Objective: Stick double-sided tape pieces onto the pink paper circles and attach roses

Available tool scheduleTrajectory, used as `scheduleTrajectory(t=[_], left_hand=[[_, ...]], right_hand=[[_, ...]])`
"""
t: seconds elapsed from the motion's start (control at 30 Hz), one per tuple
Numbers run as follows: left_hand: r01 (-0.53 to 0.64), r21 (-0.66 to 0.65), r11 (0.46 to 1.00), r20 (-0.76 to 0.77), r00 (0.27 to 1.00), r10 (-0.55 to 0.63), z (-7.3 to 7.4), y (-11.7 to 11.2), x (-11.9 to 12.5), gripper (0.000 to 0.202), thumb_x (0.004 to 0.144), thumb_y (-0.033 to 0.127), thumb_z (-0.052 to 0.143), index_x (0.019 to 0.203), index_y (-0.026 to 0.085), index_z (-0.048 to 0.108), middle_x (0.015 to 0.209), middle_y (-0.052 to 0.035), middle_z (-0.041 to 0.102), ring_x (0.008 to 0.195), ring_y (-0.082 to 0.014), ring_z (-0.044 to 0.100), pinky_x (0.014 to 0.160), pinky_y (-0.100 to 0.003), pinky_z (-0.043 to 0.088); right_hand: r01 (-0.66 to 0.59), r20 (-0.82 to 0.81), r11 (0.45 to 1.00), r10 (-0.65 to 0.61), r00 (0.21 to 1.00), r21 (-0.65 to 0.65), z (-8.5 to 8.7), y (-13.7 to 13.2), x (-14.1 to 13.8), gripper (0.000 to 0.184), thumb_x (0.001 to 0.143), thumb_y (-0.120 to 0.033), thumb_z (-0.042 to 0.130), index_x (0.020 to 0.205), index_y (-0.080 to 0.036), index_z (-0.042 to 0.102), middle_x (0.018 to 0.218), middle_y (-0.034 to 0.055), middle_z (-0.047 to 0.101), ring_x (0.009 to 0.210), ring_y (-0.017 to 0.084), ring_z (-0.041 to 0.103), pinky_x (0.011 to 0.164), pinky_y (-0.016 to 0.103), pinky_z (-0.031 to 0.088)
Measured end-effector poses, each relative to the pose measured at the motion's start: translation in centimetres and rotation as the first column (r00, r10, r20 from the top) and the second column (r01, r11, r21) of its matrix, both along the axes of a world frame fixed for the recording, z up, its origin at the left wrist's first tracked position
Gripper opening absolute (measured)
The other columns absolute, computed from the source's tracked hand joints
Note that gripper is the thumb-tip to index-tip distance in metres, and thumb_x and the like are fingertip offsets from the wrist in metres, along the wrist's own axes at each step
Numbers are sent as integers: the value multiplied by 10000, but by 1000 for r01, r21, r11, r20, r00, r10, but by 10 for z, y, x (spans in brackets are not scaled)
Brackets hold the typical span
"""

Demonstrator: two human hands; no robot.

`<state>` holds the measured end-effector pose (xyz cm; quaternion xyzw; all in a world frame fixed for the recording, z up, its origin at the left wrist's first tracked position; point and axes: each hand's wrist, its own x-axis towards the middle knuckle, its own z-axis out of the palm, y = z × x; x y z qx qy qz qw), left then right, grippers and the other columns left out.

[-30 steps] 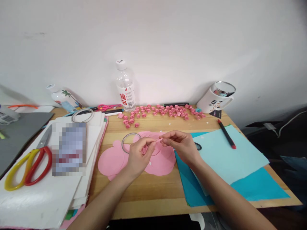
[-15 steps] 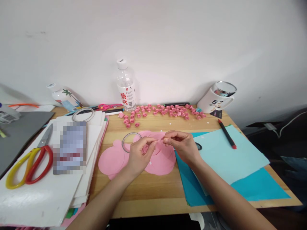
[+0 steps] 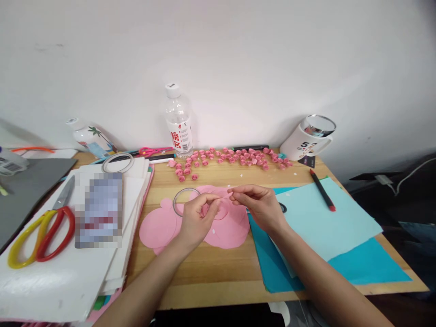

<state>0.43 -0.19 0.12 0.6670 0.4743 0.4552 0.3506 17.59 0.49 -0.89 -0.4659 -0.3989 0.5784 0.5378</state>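
Note:
My left hand (image 3: 199,218) is closed, thumb and forefinger pinching one part of a thin pink paper strip (image 3: 225,198). Just to its right, my right hand (image 3: 260,206) pinches the strip too, its fingertips close to the left ones. Curved pink paper shows below the fingers; I cannot tell whether it belongs to the strip. Beneath both hands lie round pink paper pieces (image 3: 235,229), overlapping on the wooden table. A roll of clear tape (image 3: 177,210) rests on them beside my left hand. Several rolled pink paper roses (image 3: 241,156) stand along the back.
Scissors with yellow and red handles (image 3: 56,234) lie on white paper sheets (image 3: 51,290) at left, beside a blurred-out flat object (image 3: 100,211). A clear bottle (image 3: 179,122) and a white mug (image 3: 306,141) stand by the wall. Blue paper (image 3: 368,268) and a red-tipped pen (image 3: 322,190) lie right.
My right hand's fingertips have shifted slightly left and up, nearer the left ones. Both hands still pinch the pink strip.

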Motion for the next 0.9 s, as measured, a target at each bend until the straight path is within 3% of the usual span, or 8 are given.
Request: scheduleTrajectory(t=[0.2, 0.47, 0.73, 0.9], left_hand=[[11, 18, 1000, 3, 1000, -11, 0, 0, 0, 93, 803, 180, 565, 759, 165, 646, 651, -4, 676, 570, -108, 593, 566, -211, 467], [27, 45, 999, 26, 999, -28, 2, 0, 1, 81, 793, 161, 572, 758, 159, 644, 644, -7, 678, 549, -103, 589, 544, -200, 461], [3, 9, 1000, 23, 1000, -3, 1, 1, 0, 95, 797, 174, 556, 746, 165, 635, 610, 3, 661, 544, -106, 580, 548, -210, 456], [4, -15, 1000, 26, 1000, -3, 1, 1, 0, 100, 797, 185, 555, 752, 166, 642, 622, -4, 664, 548, -112, 583, 554, -220, 465]], right_hand=[[-1, 5, 1000, 1, 1000, 15, 4, -1, -1, 161, 569, -240, 814, 661, -190, 692, 623, 7, 684, 552, 115, 606, 555, 239, 506], [-29, -41, 996, 32, 999, 89, 5, 0, -2, 114, 590, -209, 799, 613, -193, 689, 613, -14, 637, 542, 94, 562, 536, 230, 462], [-51, -22, 998, 50, 999, -30, 1, 1, -1, 183, 623, -290, 784, 778, -204, 739, 732, 34, 723, 668, 151, 655, 717, 310, 527], [-35, -31, 999, 34, 999, -27, 1, 1, 0, 150, 623, -278, 782, 741, -201, 728, 839, 49, 736, 649, 136, 651, 711, 302, 535]])
